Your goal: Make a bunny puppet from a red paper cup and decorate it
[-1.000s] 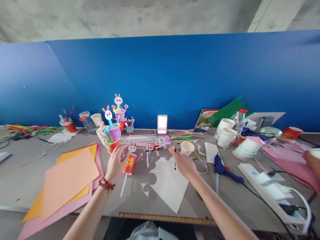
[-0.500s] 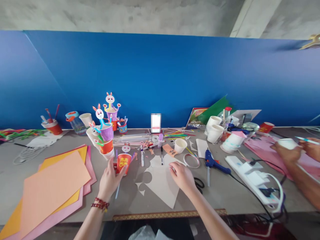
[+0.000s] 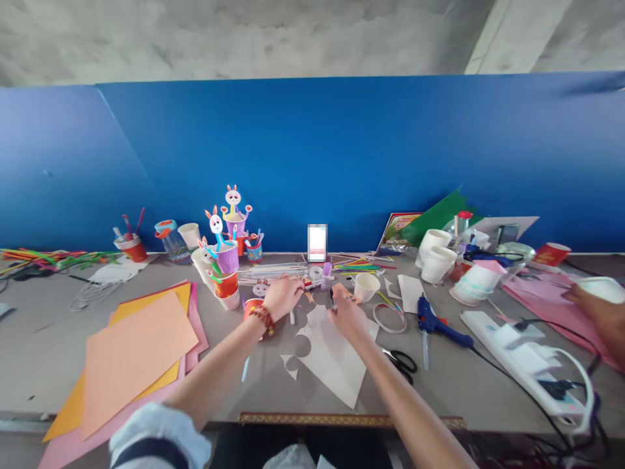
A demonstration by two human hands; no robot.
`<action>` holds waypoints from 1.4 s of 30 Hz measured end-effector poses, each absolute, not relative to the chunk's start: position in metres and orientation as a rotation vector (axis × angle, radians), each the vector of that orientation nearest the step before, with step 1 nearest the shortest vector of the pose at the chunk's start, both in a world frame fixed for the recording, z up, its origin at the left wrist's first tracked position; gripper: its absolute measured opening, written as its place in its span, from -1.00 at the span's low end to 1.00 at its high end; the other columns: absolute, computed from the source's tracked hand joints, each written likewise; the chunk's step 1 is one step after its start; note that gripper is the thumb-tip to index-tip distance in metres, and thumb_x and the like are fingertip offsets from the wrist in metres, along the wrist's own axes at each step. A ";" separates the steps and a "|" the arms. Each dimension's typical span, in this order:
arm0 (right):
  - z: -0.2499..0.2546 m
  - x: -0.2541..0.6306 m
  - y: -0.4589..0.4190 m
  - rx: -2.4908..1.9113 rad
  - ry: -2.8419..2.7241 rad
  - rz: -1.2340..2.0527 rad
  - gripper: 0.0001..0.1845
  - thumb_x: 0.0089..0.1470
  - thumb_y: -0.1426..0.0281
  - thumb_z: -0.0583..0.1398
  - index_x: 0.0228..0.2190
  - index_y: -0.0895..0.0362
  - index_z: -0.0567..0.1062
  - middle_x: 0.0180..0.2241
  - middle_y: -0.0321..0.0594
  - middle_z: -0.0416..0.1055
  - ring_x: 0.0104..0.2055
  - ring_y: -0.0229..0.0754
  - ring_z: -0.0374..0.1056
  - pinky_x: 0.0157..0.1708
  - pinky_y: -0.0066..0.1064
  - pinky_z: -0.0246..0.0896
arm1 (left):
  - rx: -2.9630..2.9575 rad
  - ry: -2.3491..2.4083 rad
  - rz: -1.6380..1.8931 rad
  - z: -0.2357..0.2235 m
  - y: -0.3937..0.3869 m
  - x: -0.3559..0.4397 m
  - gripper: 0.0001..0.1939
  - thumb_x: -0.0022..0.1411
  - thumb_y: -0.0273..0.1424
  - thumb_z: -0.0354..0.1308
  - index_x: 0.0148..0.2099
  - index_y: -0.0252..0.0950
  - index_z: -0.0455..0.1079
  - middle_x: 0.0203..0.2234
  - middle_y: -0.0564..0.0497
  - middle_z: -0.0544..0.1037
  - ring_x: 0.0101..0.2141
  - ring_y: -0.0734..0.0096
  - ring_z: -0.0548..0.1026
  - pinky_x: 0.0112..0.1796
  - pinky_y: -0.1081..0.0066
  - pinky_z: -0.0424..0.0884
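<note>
My left hand (image 3: 284, 294) reaches over the pens in the middle of the table, holding nothing that I can see. Its fingers are stretched out near a red-and-white marker (image 3: 314, 284). Under that wrist stands a red paper cup (image 3: 252, 309), partly hidden, with a white rabbit face (image 3: 260, 288) at its rim. My right hand (image 3: 347, 314) is closed on a slim black pen (image 3: 332, 297), above white paper (image 3: 336, 371) with round cut-outs. A purple bottle (image 3: 327, 275) stands between and beyond the hands. Black-handled scissors (image 3: 401, 365) lie right of the paper.
Stacked rabbit cups (image 3: 226, 284) stand at left, behind coloured paper sheets (image 3: 139, 355). Rightward lie a tape roll (image 3: 389, 318), a blue glue gun (image 3: 442, 326) and a corded power strip (image 3: 517, 365). Another person's hand (image 3: 598, 316) holds a white cup at far right.
My left hand has let go of the red cup and moved forward and right to the pens. My right hand has moved forward and picked up the black pen. The view has shifted slightly.
</note>
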State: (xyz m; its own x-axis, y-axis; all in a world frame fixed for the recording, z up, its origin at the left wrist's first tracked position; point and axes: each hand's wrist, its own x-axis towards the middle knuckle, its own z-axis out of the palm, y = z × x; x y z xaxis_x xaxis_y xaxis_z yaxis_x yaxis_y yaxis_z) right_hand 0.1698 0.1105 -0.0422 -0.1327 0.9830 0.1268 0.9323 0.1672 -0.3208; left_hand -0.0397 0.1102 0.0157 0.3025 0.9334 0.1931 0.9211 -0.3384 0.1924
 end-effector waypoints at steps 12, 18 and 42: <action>-0.021 0.227 0.056 -1.448 -2.125 0.420 -0.70 0.03 0.48 0.13 -0.17 0.07 0.52 -0.43 -0.30 0.54 -0.43 -0.19 0.46 -0.40 -0.44 0.24 | 2.507 1.768 0.155 -0.010 0.154 -0.004 -0.70 0.35 -0.31 0.15 0.08 -0.32 0.39 0.00 -0.16 0.49 -0.05 0.18 0.49 -0.06 0.12 0.48; -0.025 0.214 0.060 -1.135 -2.136 0.433 -0.73 0.08 0.47 0.10 -0.19 0.11 0.53 -0.36 -0.20 0.52 -0.42 -0.19 0.43 -0.38 -0.42 0.28 | 2.568 1.618 0.264 0.006 0.119 -0.033 -0.85 0.28 -0.48 0.11 -0.12 -0.22 0.45 -0.15 -0.06 0.56 -0.03 0.18 0.47 -0.05 0.28 0.40; -0.017 0.200 0.052 -1.205 -2.196 0.613 -0.70 0.28 0.20 0.12 -0.42 0.09 0.44 -0.47 -0.29 0.42 -0.42 -0.18 0.34 -0.41 -0.43 0.12 | 2.463 1.053 0.480 0.012 0.081 -0.055 -0.80 0.37 -0.35 0.04 -0.20 -0.25 0.48 -0.32 0.01 0.56 -0.27 0.37 0.50 -0.23 0.43 0.37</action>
